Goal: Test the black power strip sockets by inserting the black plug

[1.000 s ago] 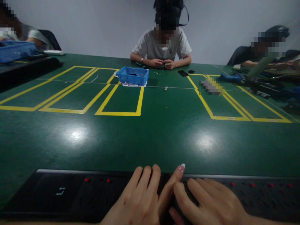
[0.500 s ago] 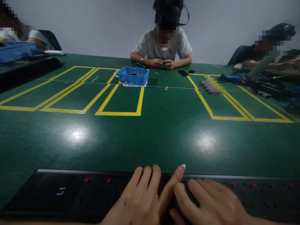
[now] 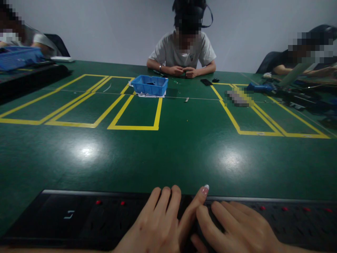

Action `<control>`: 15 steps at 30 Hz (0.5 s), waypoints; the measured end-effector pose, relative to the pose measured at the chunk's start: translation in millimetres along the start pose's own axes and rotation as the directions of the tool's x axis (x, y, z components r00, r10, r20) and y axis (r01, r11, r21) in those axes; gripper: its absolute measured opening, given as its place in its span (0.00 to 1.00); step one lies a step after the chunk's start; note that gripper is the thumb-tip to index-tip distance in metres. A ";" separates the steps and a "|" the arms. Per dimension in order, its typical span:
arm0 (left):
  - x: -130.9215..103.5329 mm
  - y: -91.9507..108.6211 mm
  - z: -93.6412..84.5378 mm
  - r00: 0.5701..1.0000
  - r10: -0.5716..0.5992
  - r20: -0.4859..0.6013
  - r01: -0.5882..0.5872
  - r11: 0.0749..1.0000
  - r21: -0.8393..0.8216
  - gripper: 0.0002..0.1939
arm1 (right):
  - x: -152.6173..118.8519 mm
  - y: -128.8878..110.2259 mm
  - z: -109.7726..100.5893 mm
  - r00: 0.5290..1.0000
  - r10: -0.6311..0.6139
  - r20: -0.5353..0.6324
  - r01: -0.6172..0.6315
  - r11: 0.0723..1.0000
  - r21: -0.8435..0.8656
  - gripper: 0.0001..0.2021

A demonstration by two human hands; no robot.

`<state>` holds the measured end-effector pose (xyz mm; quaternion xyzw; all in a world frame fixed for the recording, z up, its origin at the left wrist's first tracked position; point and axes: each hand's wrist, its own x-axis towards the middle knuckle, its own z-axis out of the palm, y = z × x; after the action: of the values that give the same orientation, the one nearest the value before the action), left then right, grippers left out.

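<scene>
A long black power strip (image 3: 52, 214) with red switches and sockets lies along the near edge of the view. My left hand (image 3: 160, 218) rests on its middle, three fingers bent over the far edge and one digit with a white-tipped nail stretched toward the right. Against it sits my right hand (image 3: 237, 225), its fingers curled and closed. A dark rounded piece (image 3: 216, 222) shows between the right fingers; what it is I cannot make out. The undersides of both hands are hidden.
Yellow tape frames (image 3: 133, 128) mark the green table (image 3: 168, 154). Beyond stand a blue basket (image 3: 150, 86) and a co-worker (image 3: 184, 52). Another blue basket (image 3: 21, 58) is at far left. A blue-handled tool (image 3: 260, 87) and black gear lie at right, near another person.
</scene>
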<state>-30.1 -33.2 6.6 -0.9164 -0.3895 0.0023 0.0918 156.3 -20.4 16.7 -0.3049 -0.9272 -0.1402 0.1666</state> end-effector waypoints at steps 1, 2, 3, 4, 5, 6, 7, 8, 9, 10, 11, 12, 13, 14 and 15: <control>0.0 -0.1 0.3 1.000 0.000 -0.002 0.000 1.000 0.005 0.28 | -0.5 -0.1 0.3 1.000 0.000 -0.001 0.000 1.000 -0.003 0.19; 0.0 -0.1 0.9 1.000 0.001 -0.006 -0.001 1.000 0.010 0.28 | -1.1 -0.2 0.6 1.000 0.004 0.001 -0.004 1.000 -0.006 0.19; -0.2 0.1 1.7 1.000 0.002 -0.011 -0.002 1.000 0.015 0.28 | -1.7 -0.3 0.9 1.000 0.005 0.003 -0.005 1.000 -0.009 0.18; -0.4 0.3 2.4 1.000 0.002 -0.016 -0.002 1.000 0.018 0.28 | -2.1 -0.4 1.2 1.000 0.003 -0.004 -0.003 1.000 -0.010 0.19; -0.6 0.6 3.1 1.000 0.003 -0.020 -0.003 1.000 0.019 0.28 | -2.4 -0.6 1.4 1.000 0.003 -0.009 -0.003 1.000 -0.011 0.19; -0.8 0.8 3.5 1.000 0.004 -0.020 -0.003 1.000 0.020 0.29 | -2.5 -0.7 1.6 1.000 0.003 -0.018 -0.003 1.000 -0.012 0.19; -1.0 1.0 3.8 1.000 0.003 -0.021 -0.002 1.000 0.021 0.29 | -2.3 -0.8 1.7 1.000 0.005 -0.023 -0.006 1.000 -0.013 0.19; -1.0 1.0 3.8 1.000 0.001 -0.023 -0.001 1.000 0.020 0.29 | -2.0 -0.9 1.6 1.000 0.008 -0.026 -0.008 1.000 -0.012 0.19; -0.9 1.0 3.5 1.000 0.000 -0.026 0.000 1.000 0.020 0.28 | -1.7 -1.0 1.4 1.000 0.011 -0.027 -0.012 1.000 -0.013 0.18; -0.8 0.8 3.0 1.000 -0.001 -0.029 0.001 1.000 0.019 0.28 | -1.4 -1.0 1.1 1.000 0.014 -0.019 -0.015 1.000 -0.011 0.18; -0.5 0.5 2.5 1.000 -0.002 -0.030 0.002 1.000 0.017 0.28 | -1.2 -1.1 0.8 1.000 0.014 -0.014 -0.014 1.000 -0.008 0.18; -0.3 0.2 1.9 1.000 -0.001 -0.030 0.002 1.000 0.015 0.28 | -1.1 -1.1 0.6 1.000 0.008 -0.017 -0.008 1.000 -0.005 0.18; -0.1 0.0 1.3 1.000 0.001 -0.027 -0.001 1.000 0.014 0.28 | -1.2 -1.1 0.5 1.000 0.006 -0.016 -0.006 1.000 0.000 0.18; 0.1 -0.2 1.0 1.000 0.003 -0.023 -0.003 1.000 0.014 0.28 | -1.3 -1.1 0.5 1.000 0.009 -0.023 -0.009 1.000 0.001 0.18; 0.1 -0.2 0.9 1.000 0.005 -0.017 -0.005 1.000 0.015 0.28 | -1.3 -1.1 0.6 1.000 0.014 -0.026 -0.014 1.000 0.001 0.18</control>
<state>-30.2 -32.9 5.7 -0.9167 -0.3863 -0.0025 0.1020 156.5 -21.7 15.5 -0.3093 -0.9229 -0.1426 0.1797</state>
